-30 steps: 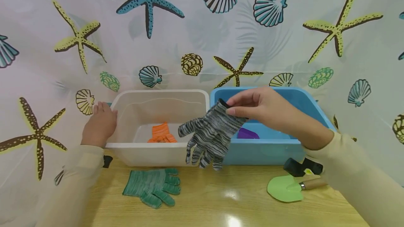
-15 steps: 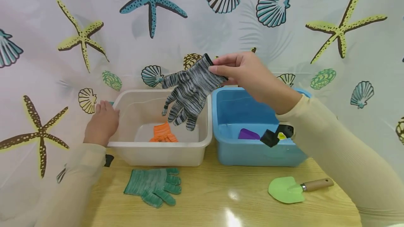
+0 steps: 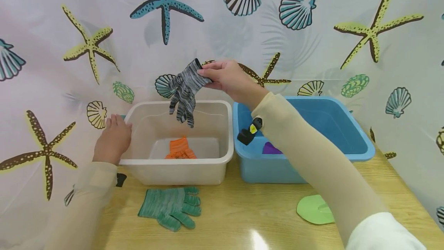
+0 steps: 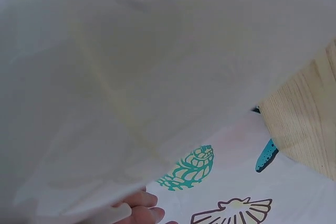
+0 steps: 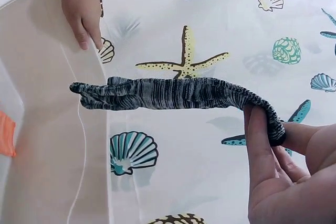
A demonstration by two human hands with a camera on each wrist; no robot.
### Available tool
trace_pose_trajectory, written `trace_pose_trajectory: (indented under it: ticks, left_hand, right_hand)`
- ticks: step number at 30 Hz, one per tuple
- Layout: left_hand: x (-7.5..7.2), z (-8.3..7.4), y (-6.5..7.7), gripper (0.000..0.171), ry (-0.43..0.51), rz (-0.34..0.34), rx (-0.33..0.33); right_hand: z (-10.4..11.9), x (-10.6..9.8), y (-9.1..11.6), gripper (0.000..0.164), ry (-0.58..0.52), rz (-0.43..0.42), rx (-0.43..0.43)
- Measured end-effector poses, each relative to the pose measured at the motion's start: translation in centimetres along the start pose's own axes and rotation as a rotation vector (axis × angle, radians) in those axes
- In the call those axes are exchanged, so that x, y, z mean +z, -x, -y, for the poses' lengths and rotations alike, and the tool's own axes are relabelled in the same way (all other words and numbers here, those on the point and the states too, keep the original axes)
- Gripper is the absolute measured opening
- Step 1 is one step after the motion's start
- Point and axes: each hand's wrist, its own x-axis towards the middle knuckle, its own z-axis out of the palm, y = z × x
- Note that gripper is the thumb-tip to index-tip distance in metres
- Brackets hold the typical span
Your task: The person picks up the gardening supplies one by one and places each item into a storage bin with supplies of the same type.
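Note:
My right hand (image 3: 229, 78) pinches a grey-and-black striped knit glove (image 3: 187, 90) by its cuff. The glove hangs fingers down above the off-white bin (image 3: 180, 161); in the right wrist view, the striped glove (image 5: 178, 93) stretches sideways from my right fingers (image 5: 259, 142). At the bin's left rim, my left hand (image 3: 113, 138) holds the edge, its fingertips (image 4: 144, 200) showing below the bin wall in the left wrist view. Inside the bin lies an orange glove (image 3: 180, 149). A green glove (image 3: 170, 205) lies flat on the table in front of it.
Beside the off-white bin stands a blue bin (image 3: 277, 169) with a purple object (image 3: 270, 148) inside. A lime-green trowel blade (image 3: 315, 209) lies on the wooden table (image 3: 225, 219), its handle hidden by my right arm. A seashell-print curtain (image 3: 215, 30) hangs behind.
My right hand has lifted the striped glove from in front of the two bins and carried it left over the off-white bin. My left hand has stayed at the rim.

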Motion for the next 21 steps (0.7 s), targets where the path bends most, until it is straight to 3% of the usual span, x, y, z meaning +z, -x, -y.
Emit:
trace_pose_trajectory:
  ticks: [8, 21]
  left_hand:
    - [0.0, 0.1, 0.1, 0.055, 0.003, -0.007, -0.002]
    - [0.0, 0.3, -0.4, 0.058, 0.017, 0.054, -0.052]
  right_hand:
    - [-3.6, 3.6, -3.0, 0.031, -0.137, -0.028, 0.073]
    - [-9.4, 7.7, -5.6, 0.023, 0.033, -0.043, 0.032]
